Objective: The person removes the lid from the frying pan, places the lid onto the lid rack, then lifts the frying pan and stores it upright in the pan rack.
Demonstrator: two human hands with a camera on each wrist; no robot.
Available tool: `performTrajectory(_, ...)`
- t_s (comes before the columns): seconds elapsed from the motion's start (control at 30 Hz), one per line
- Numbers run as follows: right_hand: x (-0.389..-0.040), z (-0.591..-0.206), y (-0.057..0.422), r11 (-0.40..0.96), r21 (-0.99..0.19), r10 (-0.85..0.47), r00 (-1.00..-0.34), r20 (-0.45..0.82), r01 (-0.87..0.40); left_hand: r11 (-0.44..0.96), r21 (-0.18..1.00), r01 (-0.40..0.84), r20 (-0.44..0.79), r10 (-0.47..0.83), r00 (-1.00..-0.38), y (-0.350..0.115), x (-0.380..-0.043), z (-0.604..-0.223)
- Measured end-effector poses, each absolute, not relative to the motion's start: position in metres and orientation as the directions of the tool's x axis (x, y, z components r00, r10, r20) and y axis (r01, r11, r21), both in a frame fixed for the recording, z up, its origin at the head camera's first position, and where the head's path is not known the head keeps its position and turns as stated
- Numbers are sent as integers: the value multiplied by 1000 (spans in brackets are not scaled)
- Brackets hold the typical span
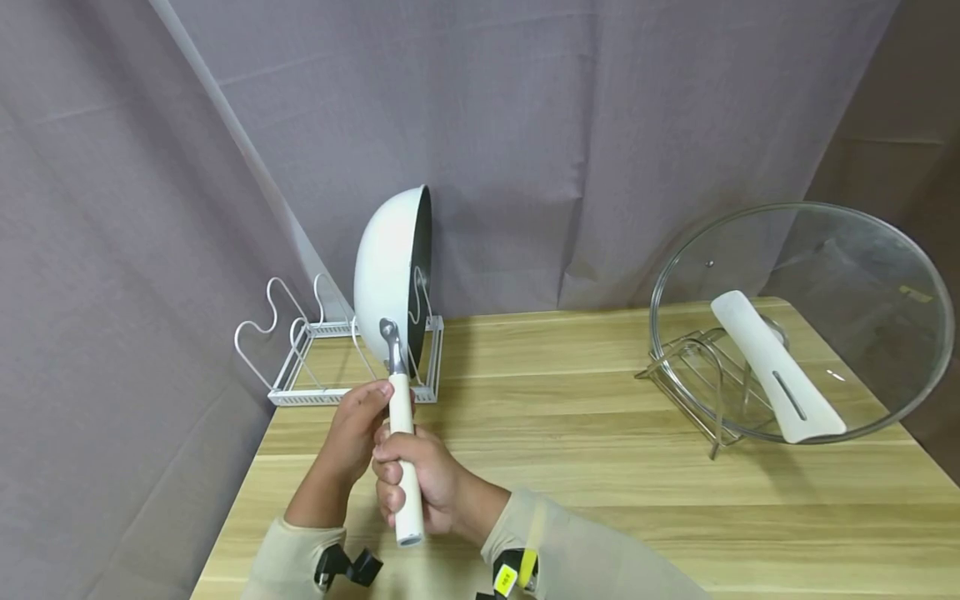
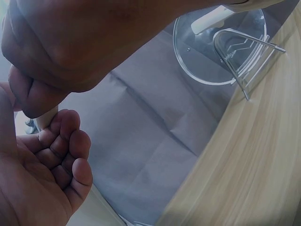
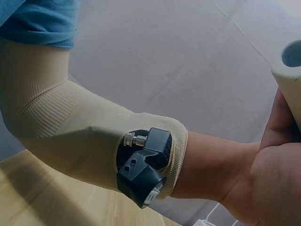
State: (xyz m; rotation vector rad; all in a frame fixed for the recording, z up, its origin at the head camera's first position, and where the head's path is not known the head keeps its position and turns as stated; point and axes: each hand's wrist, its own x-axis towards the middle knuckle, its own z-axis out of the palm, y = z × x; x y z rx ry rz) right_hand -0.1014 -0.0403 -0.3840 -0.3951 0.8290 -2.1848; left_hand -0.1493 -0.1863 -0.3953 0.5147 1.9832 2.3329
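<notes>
A white wok [image 1: 386, 267] with a dark inside stands on edge at the right end of a white wire rack [image 1: 311, 397], with a rack wire on either side. Whether its underside rests on the rack is hidden. Its cream handle [image 1: 410, 508] points toward me. My right hand [image 1: 423, 479] grips the handle's lower half, fingers wrapped round it. Higher up, my left hand [image 1: 358, 425] holds the handle near its metal joint, thumb along the side. Curled fingers [image 2: 56, 155] of that hand show in the left wrist view. The handle's hollow end [image 3: 288, 75] appears in the right wrist view.
To the right, a large glass lid [image 1: 847, 250] with a white grip [image 1: 776, 367] leans in a small metal wire stand [image 1: 686, 404]. Grey cloth [image 1: 510, 150] hangs behind and left of the wooden table [image 1: 555, 475]. Open wire loops rise from the rack's left part.
</notes>
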Motion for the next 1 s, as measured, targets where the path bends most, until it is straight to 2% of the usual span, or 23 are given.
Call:
performTrajectory(0.3,-101,-387,-40,-494,-660,-759,-651,9,566,-197,966,166,207,210,-956,-186,-146,-397)
performTrajectory(1.0,-101,-401,-40,-458,-699,-730,-681,-57,549,-189,972,141,177,188,-966,-186,-148,-415)
